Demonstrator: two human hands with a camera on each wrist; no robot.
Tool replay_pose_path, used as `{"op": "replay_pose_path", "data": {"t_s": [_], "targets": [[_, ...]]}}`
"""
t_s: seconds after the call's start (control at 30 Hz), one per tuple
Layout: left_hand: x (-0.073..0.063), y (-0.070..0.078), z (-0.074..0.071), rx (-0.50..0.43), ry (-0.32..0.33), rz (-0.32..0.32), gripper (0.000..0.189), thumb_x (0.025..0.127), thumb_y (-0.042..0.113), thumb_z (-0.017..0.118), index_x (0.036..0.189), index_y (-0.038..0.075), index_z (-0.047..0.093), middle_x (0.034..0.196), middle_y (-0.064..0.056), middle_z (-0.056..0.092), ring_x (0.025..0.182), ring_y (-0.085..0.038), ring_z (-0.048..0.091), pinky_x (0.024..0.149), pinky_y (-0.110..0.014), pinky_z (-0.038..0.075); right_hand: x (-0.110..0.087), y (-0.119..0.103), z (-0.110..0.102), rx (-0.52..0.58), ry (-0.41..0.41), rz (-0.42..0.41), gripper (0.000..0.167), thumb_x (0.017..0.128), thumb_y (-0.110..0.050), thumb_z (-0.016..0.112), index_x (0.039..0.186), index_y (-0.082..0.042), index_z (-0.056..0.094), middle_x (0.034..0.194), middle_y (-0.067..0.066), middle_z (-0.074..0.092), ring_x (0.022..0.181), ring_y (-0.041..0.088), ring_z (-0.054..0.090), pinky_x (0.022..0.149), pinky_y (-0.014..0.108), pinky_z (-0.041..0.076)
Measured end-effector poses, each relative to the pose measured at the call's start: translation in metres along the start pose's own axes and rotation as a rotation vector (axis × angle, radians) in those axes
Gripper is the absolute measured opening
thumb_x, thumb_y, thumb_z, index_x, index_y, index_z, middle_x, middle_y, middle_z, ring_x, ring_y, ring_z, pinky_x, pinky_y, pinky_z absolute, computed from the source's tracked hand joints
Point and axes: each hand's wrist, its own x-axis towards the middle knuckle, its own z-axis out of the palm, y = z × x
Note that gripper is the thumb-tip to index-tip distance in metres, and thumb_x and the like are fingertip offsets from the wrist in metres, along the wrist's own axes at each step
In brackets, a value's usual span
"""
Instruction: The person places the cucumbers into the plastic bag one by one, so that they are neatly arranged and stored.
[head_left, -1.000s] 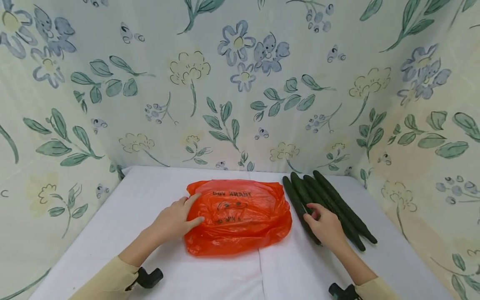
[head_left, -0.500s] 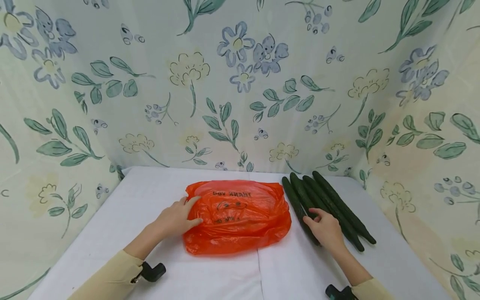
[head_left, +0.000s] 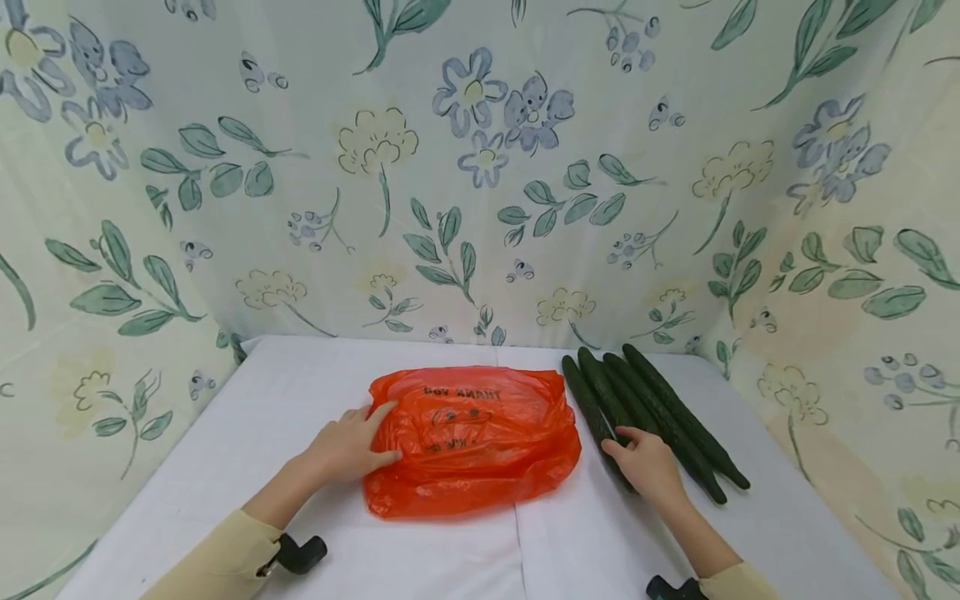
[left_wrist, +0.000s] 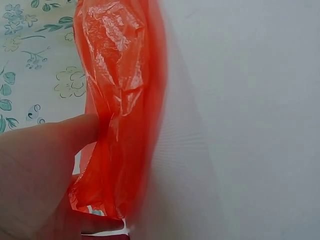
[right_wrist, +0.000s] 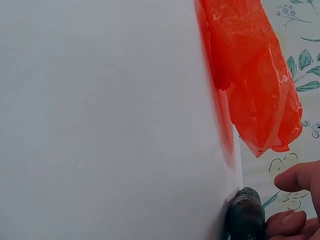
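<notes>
A red-orange plastic bag (head_left: 487, 467) with dark printing lies plump on the white cloth; what is inside is hidden. My left hand (head_left: 341, 446) rests on its left end, index finger and thumb spread apart over the plastic. In the left wrist view the thumb (left_wrist: 85, 131) touches the bag (left_wrist: 122, 95) near its end. Several dark green cucumbers (head_left: 671, 400) lie side by side to the right of the bag. Over the leftmost cucumber (head_left: 587, 398) is my right hand (head_left: 648, 467). The right wrist view shows its fingers (right_wrist: 287, 222) beside the cucumber's end (right_wrist: 246, 215), the thumb raised apart.
White cloth (head_left: 420, 558) covers the table, with a seam running down its middle. Floral curtains (head_left: 465, 250) stand behind and at both sides. A black wrist camera (head_left: 300, 554) sits at the left cuff, another (head_left: 675, 587) at the right.
My right hand has shifted slightly toward me and left along the cucumbers, its thumb and index finger coming nearer together. My left hand stays on the bag's left end.
</notes>
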Motion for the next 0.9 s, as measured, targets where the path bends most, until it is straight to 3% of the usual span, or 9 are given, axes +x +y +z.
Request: {"op": "replay_pose_path", "data": {"t_s": [0.33, 0.53, 0.67, 0.9], "targets": [[-0.004, -0.004, 0.004, -0.041, -0.001, -0.010, 0.092, 0.081, 0.060, 0.076, 0.155, 0.020, 0.038, 0.154, -0.024, 0.041, 0.137, -0.045, 0.041, 0.103, -0.069, 0.040, 0.000, -0.007, 0.006, 0.010, -0.010, 0.025, 0.049, 0.091, -0.024, 0.067, 0.127, 0.010, 0.063, 0.069, 0.007, 0.057, 0.068, 0.020, 0.051, 0.056, 0.031, 0.045], [-0.009, -0.005, 0.003, -0.051, -0.002, -0.023, 0.092, 0.082, 0.060, 0.075, 0.155, 0.017, 0.039, 0.154, -0.026, 0.040, 0.140, -0.046, 0.038, 0.104, -0.069, 0.039, 0.003, -0.009, 0.009, 0.000, 0.002, -0.006, 0.043, 0.092, -0.022, 0.067, 0.123, 0.008, 0.067, 0.095, 0.022, 0.071, 0.080, 0.027, 0.061, 0.066, 0.040, 0.056], [-0.011, -0.005, 0.002, -0.062, -0.009, -0.032, 0.093, 0.082, 0.061, 0.074, 0.155, 0.017, 0.039, 0.154, -0.026, 0.039, 0.139, -0.046, 0.039, 0.104, -0.069, 0.040, 0.006, -0.009, 0.011, 0.021, -0.010, 0.012, 0.041, 0.091, -0.022, 0.068, 0.123, 0.005, 0.067, 0.075, 0.012, 0.062, 0.070, 0.023, 0.053, 0.057, 0.031, 0.046], [-0.010, -0.005, 0.001, -0.086, -0.023, -0.044, 0.095, 0.082, 0.062, 0.073, 0.156, 0.017, 0.037, 0.154, -0.025, 0.039, 0.135, -0.046, 0.045, 0.100, -0.068, 0.044, 0.009, -0.005, 0.011, 0.109, -0.031, 0.059, 0.041, 0.093, -0.021, 0.067, 0.125, 0.004, 0.065, 0.071, 0.007, 0.053, 0.068, 0.021, 0.048, 0.055, 0.029, 0.041]]}}
